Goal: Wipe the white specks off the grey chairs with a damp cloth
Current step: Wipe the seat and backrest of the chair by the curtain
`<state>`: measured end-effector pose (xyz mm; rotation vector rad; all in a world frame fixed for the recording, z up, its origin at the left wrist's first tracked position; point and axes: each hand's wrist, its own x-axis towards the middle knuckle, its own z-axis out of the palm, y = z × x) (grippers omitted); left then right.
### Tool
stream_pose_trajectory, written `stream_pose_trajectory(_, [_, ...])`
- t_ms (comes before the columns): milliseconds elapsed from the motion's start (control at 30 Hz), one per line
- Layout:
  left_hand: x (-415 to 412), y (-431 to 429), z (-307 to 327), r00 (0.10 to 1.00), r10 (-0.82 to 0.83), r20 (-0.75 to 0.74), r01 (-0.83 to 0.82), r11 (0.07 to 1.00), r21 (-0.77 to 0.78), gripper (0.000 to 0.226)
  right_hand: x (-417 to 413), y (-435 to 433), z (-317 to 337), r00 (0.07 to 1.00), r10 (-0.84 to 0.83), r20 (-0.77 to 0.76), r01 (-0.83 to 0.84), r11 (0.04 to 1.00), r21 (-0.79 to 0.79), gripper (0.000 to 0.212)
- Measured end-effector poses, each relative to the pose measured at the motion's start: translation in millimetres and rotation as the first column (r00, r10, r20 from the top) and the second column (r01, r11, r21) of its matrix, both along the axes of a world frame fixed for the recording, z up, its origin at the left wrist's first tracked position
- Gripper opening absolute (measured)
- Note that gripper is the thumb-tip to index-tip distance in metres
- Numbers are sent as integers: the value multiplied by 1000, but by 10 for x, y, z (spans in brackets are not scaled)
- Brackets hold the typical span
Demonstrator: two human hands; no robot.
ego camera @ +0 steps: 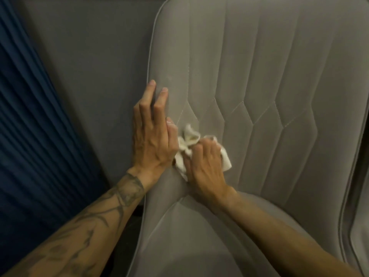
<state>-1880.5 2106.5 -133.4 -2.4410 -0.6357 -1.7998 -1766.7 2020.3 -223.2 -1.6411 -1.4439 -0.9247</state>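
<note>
A grey upholstered chair (pixel 259 80) with stitched quilted panels fills the right and centre of the head view. My left hand (pixel 152 134) lies flat with straight fingers on the left edge of the chair's backrest. My right hand (pixel 203 162) grips a crumpled white cloth (pixel 188 139) and presses it against the lower left of the backrest, right beside my left hand. Part of the cloth sticks out from under my fingers on both sides. I cannot make out any white specks on the fabric.
A grey wall (pixel 89 66) stands behind the chair on the left. A dark blue pleated curtain (pixel 26 126) hangs at the far left. The edge of a second grey chair (pixel 359 216) shows at the right border.
</note>
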Motion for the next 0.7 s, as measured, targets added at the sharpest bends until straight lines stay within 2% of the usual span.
stream_pose_trajectory(67, [-4, 1, -3, 1000, 3, 4, -3, 1000, 0, 59, 19, -141, -209, 983, 96, 156, -67, 981, -182, 17])
stream_pose_trajectory(133, [-8, 2, -6, 1000, 3, 4, -3, 1000, -4, 59, 162, -175, -161, 959, 149, 242, -81, 959, -271, 21])
stream_pose_trajectory(200, [-5, 8, -2, 1000, 9, 1, -9, 1000, -2, 60, 258, -116, -63, 975, 119, 186, -77, 973, -217, 25])
stream_pose_trajectory(267, [2, 12, 0, 1000, 13, 0, -13, 1000, -1, 60, 177, -40, -99, 998, 36, 43, -31, 993, -110, 23])
stream_pose_trajectory(333, [10, 13, -6, 1000, 8, 2, -8, 1000, -2, 59, 8, -7, -302, 1000, -19, -3, 19, 995, -101, 23])
stream_pose_trajectory(367, [12, 16, -12, 1000, 4, 0, -4, 1000, -3, 59, -45, -35, -418, 999, 5, 45, 1, 989, -150, 24])
stream_pose_trajectory(433, [5, 30, -22, 1000, 8, -7, -8, 1000, -10, 59, -45, -152, -558, 961, 162, 222, -90, 949, -303, 19])
stream_pose_trajectory(500, [-11, 27, -32, 1000, 7, -15, -7, 1000, -21, 59, 43, -248, -487, 921, 263, 286, -133, 906, -401, 14])
stream_pose_trajectory(533, [-17, 17, -28, 1000, -3, -14, 2, 1000, -27, 59, 59, -247, -386, 939, 239, 246, -136, 918, -373, 15])
stream_pose_trajectory(633, [-25, -10, 16, 997, -73, 14, 73, 995, -60, 57, 16, -72, 190, 997, 62, 53, -55, 991, -121, 15])
stream_pose_trajectory(700, [-54, -21, 19, 990, -136, 47, 140, 986, -94, 55, 34, 69, 649, 999, 7, 44, -7, 1000, -8, 13])
